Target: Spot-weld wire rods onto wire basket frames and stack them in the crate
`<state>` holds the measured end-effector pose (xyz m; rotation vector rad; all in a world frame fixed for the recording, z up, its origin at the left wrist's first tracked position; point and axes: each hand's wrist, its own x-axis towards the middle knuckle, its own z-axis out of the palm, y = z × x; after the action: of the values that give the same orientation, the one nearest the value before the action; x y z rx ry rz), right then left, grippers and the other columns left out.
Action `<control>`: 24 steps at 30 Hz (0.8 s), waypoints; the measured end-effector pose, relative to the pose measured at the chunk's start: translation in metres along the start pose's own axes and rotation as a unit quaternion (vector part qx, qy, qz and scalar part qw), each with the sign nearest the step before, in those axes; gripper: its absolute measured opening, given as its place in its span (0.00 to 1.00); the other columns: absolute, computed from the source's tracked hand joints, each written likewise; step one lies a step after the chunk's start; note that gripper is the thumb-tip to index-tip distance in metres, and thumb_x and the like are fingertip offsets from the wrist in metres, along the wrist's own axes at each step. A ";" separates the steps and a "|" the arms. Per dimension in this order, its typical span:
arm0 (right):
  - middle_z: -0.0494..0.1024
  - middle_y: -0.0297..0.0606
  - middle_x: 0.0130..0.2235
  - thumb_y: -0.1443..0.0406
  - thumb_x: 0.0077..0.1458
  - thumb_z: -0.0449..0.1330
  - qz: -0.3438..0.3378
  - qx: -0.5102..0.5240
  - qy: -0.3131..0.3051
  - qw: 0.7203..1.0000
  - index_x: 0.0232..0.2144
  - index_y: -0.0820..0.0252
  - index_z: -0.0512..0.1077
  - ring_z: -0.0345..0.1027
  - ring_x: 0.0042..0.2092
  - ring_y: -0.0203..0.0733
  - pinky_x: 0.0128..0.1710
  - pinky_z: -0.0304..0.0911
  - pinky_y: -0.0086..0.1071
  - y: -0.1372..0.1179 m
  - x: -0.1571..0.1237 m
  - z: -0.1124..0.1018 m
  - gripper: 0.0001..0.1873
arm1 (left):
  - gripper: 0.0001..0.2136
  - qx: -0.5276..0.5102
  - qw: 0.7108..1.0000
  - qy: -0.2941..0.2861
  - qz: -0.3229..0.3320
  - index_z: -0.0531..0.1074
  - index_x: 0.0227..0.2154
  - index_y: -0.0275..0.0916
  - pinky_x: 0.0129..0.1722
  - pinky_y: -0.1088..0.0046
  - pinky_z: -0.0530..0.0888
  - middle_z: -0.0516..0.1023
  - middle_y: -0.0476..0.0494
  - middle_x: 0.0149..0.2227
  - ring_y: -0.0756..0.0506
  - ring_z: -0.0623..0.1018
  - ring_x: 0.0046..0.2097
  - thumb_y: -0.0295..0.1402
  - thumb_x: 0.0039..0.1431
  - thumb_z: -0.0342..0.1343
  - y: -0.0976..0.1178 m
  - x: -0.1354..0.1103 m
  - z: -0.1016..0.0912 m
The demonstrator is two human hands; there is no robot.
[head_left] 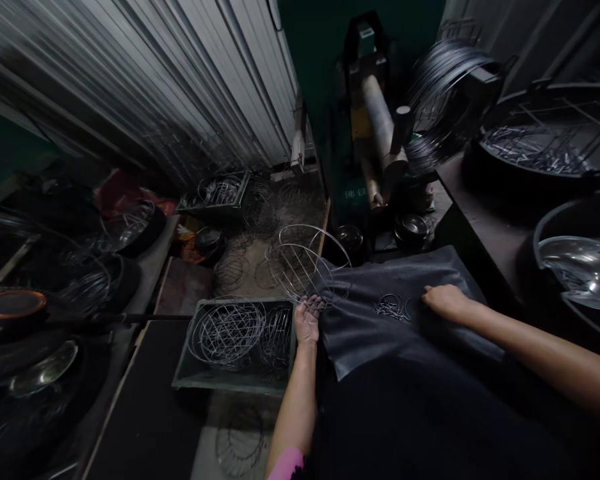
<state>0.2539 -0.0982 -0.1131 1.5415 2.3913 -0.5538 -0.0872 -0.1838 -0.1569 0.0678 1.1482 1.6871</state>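
Note:
My left hand (307, 319) is closed on the rim of a round wire rack (305, 260), held up over the edge of a dark sheet (380, 333) spread across my lap. Resting on that sheet, my right hand (444, 300) has its fingers curled, right beside a small pile of short wire pieces and a ring (393, 307). Whether the right fingers pinch anything is hidden. Just left of my left hand a green crate (230, 380) holds several finished round wire racks (227, 331).
A corrugated metal wall (180, 80) rises at the back left. A machine with a roller (380, 127) and wire coils (440, 80) stands ahead. Dark basins (545, 133) with wire pieces and a steel bowl (580, 267) sit at right. More racks litter the floor (260, 227); pans lie at left.

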 end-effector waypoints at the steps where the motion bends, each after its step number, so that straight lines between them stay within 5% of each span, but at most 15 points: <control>1: 0.78 0.51 0.29 0.73 0.50 0.54 -0.001 -0.008 -0.016 1.000 0.22 0.65 0.74 0.74 0.32 0.52 0.30 0.68 0.39 -0.001 0.002 0.002 0.11 | 0.16 -0.002 1.000 0.001 -0.001 0.67 0.34 0.37 0.45 0.64 0.70 0.78 0.42 0.34 0.44 0.78 0.38 0.39 0.41 0.59 0.000 0.001 -0.001; 7: 0.78 0.52 0.35 0.75 0.50 0.53 -0.017 -0.022 -0.092 0.995 0.26 0.66 0.75 0.74 0.38 0.51 0.37 0.67 0.36 -0.011 0.005 -0.003 0.10 | 0.17 -0.001 1.000 0.001 -0.006 0.66 0.34 0.38 0.45 0.63 0.70 0.78 0.42 0.33 0.44 0.78 0.37 0.39 0.41 0.60 -0.002 0.002 -0.002; 11: 0.77 0.39 0.27 0.69 0.51 0.56 0.014 0.089 -0.106 0.990 0.29 0.62 0.72 0.73 0.27 0.41 0.27 0.65 0.27 -0.005 -0.003 -0.015 0.05 | 0.17 0.000 1.000 0.002 -0.002 0.66 0.34 0.38 0.45 0.63 0.70 0.78 0.42 0.33 0.44 0.78 0.38 0.39 0.41 0.60 0.000 0.003 -0.002; 13: 0.74 0.35 0.23 0.63 0.53 0.56 0.079 0.251 -0.084 0.961 0.30 0.61 0.70 0.68 0.21 0.36 0.20 0.61 0.26 0.005 -0.009 -0.019 0.06 | 0.17 0.004 1.000 0.004 -0.005 0.66 0.34 0.37 0.44 0.64 0.70 0.77 0.42 0.34 0.44 0.78 0.38 0.39 0.41 0.60 0.000 0.003 -0.003; 17: 0.71 0.34 0.22 0.59 0.49 0.57 0.141 0.491 0.031 0.859 0.32 0.61 0.68 0.67 0.22 0.36 0.20 0.62 0.27 0.026 -0.023 -0.012 0.11 | 0.19 0.015 1.000 0.012 -0.009 0.66 0.36 0.38 0.44 0.64 0.70 0.77 0.42 0.34 0.44 0.77 0.38 0.40 0.40 0.60 0.000 0.004 -0.003; 21: 0.71 0.34 0.19 0.61 0.46 0.56 0.161 0.513 0.066 0.841 0.30 0.60 0.69 0.65 0.21 0.38 0.19 0.61 0.28 0.035 -0.032 0.006 0.09 | 0.21 0.028 1.000 0.015 0.003 0.63 0.37 0.39 0.41 0.62 0.72 0.75 0.44 0.33 0.44 0.77 0.37 0.38 0.38 0.61 0.004 -0.001 0.002; 24: 0.71 0.34 0.19 0.59 0.43 0.56 0.160 0.525 0.068 0.833 0.30 0.60 0.71 0.63 0.20 0.38 0.19 0.60 0.29 0.036 -0.034 0.013 0.12 | 0.23 0.071 0.993 -0.002 0.092 0.61 0.39 0.41 0.40 0.64 0.73 0.73 0.48 0.34 0.46 0.76 0.37 0.35 0.38 0.63 0.019 -0.006 0.015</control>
<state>0.3010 -0.1180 -0.1176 2.3432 1.8352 -1.9296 -0.0900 -0.1786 -0.1325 0.2736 1.2910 1.7610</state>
